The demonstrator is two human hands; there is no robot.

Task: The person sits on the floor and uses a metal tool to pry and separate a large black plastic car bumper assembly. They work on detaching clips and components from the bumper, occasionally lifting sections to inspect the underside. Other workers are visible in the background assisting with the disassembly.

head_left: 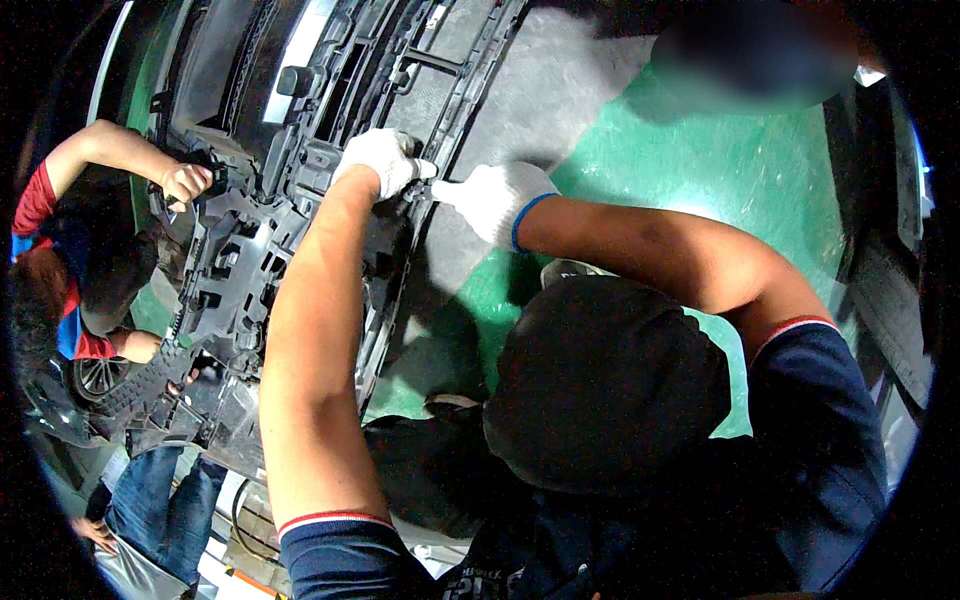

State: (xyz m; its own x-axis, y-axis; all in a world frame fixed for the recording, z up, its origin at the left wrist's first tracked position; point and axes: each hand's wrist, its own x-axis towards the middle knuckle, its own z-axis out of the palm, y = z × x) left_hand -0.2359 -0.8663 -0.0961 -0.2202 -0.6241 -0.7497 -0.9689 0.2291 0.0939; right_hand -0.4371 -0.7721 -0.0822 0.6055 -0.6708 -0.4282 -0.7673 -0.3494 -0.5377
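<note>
My left hand (pixel 382 162), in a white knitted glove, is curled over the outer rail of a long black plastic car front-end frame (pixel 345 120). One of its digits points right, at the rail's edge. My right hand (pixel 492 204), gloved in white with a blue cuff, comes in from the right. Its fingers are drawn together, and their tips almost meet those of the left hand at the black rail (pixel 408 255). Whatever small thing lies between the fingertips is hidden. Ribs, slots and brackets cover the frame.
To the left, a co-worker in a red and blue shirt (pixel 38 200) has a bare hand (pixel 187 183) on the black parts. Lower left stands another person in jeans (pixel 160 510). A wheel (pixel 98 375) is nearby. My bent knee (pixel 610 385) is above the green floor (pixel 720 160).
</note>
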